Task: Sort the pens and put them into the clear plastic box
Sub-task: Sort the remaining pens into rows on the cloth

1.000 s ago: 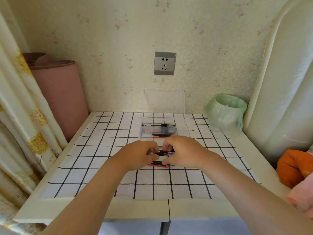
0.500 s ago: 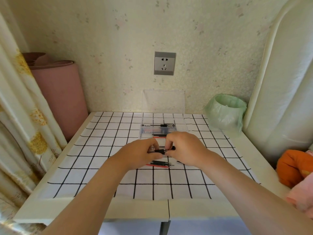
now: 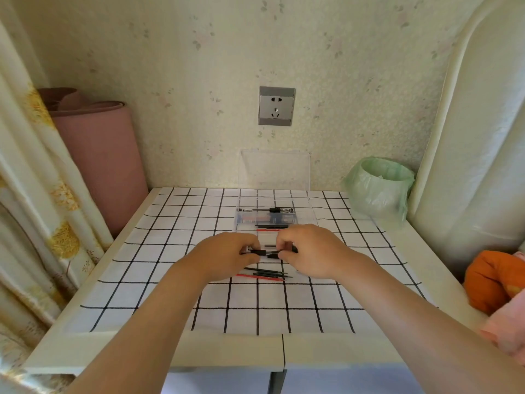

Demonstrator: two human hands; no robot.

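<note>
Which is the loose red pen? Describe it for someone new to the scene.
On the checked cloth, a small pile of pens lies just on the near side of the left hand. The red pen is its nearest one; the others are black.

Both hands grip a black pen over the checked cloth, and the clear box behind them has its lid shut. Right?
No. The head view shows the clear box with its lid standing open; left hand and right hand do grip the black pen.

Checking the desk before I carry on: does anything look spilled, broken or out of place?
Nothing stands out. The clear plastic box sits square, lid up; loose pens lie on the cloth near the left hand and right hand, which pinch a black pen.
</note>
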